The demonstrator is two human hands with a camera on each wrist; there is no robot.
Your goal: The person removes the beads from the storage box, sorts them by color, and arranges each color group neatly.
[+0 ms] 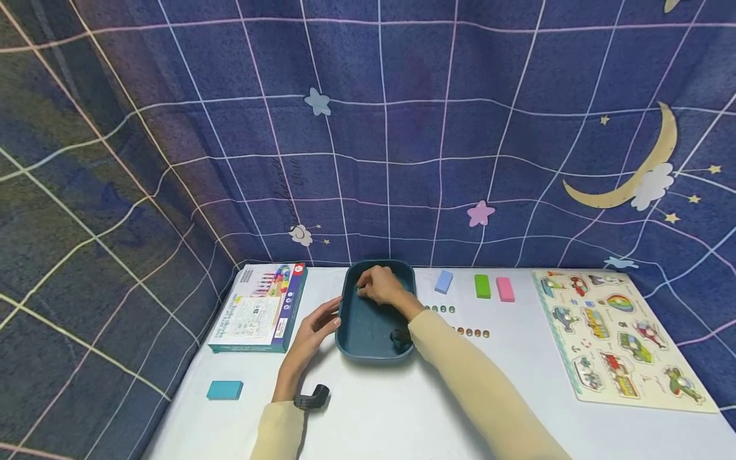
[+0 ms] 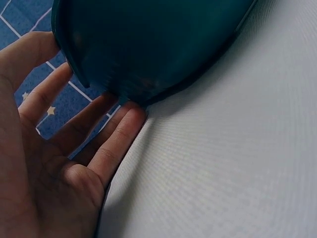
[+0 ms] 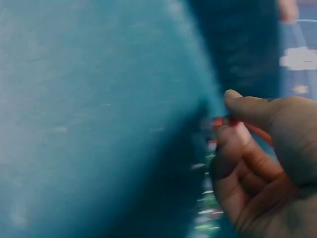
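Note:
A dark teal tray (image 1: 368, 327) stands on the white table. My left hand (image 1: 315, 331) is at its left side, and in the left wrist view the spread fingers touch the tray's outer wall (image 2: 148, 49). My right hand (image 1: 381, 285) reaches inside the tray near its far left corner. In the right wrist view its thumb and forefinger pinch a small reddish piece (image 3: 218, 122), blurred and mostly covered by the fingertips. Small shiny green, red and white pieces (image 3: 208, 213) lie beside those fingers in the tray, also blurred.
Right of the tray are a row of green beads (image 1: 443, 309) and a row of reddish-brown ones (image 1: 477, 333), partly behind the sleeve. Blue (image 1: 443, 282), green (image 1: 482, 286), pink (image 1: 505, 289) and teal blocks (image 1: 225, 390), a box (image 1: 259, 310) and a picture puzzle board (image 1: 618, 338) lie around.

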